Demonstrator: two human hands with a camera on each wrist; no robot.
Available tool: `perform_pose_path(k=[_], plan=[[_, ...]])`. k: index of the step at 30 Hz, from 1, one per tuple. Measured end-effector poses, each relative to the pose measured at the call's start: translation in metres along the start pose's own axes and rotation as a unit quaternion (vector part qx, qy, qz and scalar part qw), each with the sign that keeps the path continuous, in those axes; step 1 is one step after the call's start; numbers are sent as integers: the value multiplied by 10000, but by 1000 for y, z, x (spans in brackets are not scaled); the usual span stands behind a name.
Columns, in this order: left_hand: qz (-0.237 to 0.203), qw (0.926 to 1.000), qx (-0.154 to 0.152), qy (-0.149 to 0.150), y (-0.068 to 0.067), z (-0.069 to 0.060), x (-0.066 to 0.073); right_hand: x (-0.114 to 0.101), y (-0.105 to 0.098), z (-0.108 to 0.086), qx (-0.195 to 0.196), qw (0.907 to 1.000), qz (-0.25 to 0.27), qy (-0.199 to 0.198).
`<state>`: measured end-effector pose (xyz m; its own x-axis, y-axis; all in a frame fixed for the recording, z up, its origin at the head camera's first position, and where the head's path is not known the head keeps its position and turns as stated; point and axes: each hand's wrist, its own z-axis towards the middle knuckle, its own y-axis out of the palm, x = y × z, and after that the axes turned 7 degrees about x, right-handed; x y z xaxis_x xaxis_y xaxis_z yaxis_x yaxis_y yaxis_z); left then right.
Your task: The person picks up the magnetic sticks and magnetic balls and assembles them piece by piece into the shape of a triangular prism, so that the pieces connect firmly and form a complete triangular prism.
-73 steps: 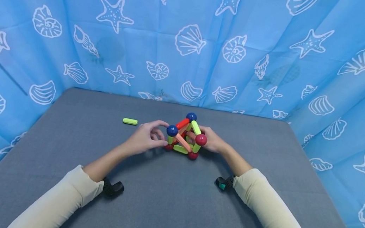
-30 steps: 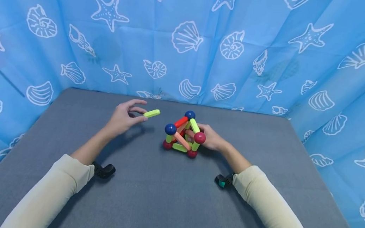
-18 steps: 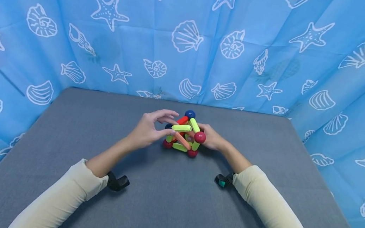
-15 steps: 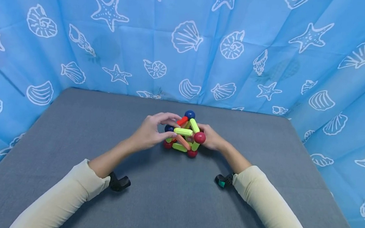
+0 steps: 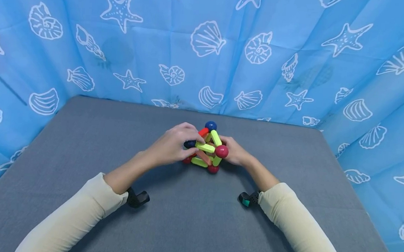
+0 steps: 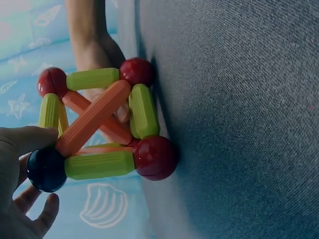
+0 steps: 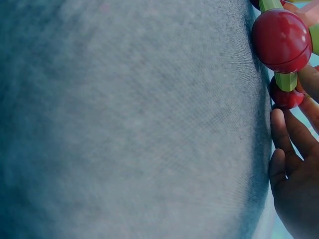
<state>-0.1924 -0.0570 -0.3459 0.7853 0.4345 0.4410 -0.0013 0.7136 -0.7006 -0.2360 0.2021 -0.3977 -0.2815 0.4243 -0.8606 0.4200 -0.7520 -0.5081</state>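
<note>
A small frame of magnetic rods and balls [image 5: 199, 162] stands on the grey table in the head view. It joins lime, red and orange rods with blue and red balls. My left hand [image 5: 170, 145] pinches a lime magnetic rod [image 5: 205, 147] along the frame's upper front edge, between a blue ball [image 6: 46, 169] and a red ball [image 5: 222, 151]. In the left wrist view, my left thumb [image 6: 30, 139] lies against that blue ball. My right hand [image 5: 234, 151] holds the frame's right rear side, its fingertips partly hidden by the rods. Lower fingers show near a red ball [image 7: 286, 93].
A grey cloth-covered table [image 5: 195, 219] extends around both arms. Behind it hangs a blue curtain [image 5: 180, 31] with white shells and starfish. Black wrist cameras sit under the left cuff [image 5: 137, 197] and the right cuff [image 5: 249, 199].
My left hand picked up the loose lime rod from the table's left side, carried it rightward and laid it across the frame's upper front. My right hand has stayed on the frame.
</note>
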Motion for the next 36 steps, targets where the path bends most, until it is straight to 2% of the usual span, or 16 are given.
perform_pose_path(k=[7,12,15,18,20,22,24,27,30,33,36], plan=[[-214,9997,134,-33,2,-3,-2,-2,-2,1,-64,9999,-37,-70],[-146,9994,263,164,7,-2,2,-4,-1,1,-22,9998,-135,-162],[77,9976,575,390,12,-3,10,-2,0,0,11,9997,-172,-195],[362,9921,941,745,20,-8,23,-1,1,-2,29,9995,-181,-247],[545,9886,969,1012,25,-13,32,-1,1,-2,68,9994,-165,-297],[578,9887,740,1168,30,-18,39,-1,1,-3,157,9989,-211,-378],[565,9920,294,1089,35,-23,42,-2,1,-2,237,9985,-259,-422],[541,9950,-535,639,41,-28,42,-7,4,-2,249,9981,-374,-426],[618,9904,-1210,266,44,-31,38,-13,7,-1,230,9977,-530,-357],[762,9851,-1530,205,45,-29,35,-18,8,0,238,9973,-629,-301],[920,9816,-1661,181,46,-27,32,-20,9,2,213,9973,-652,-274]])
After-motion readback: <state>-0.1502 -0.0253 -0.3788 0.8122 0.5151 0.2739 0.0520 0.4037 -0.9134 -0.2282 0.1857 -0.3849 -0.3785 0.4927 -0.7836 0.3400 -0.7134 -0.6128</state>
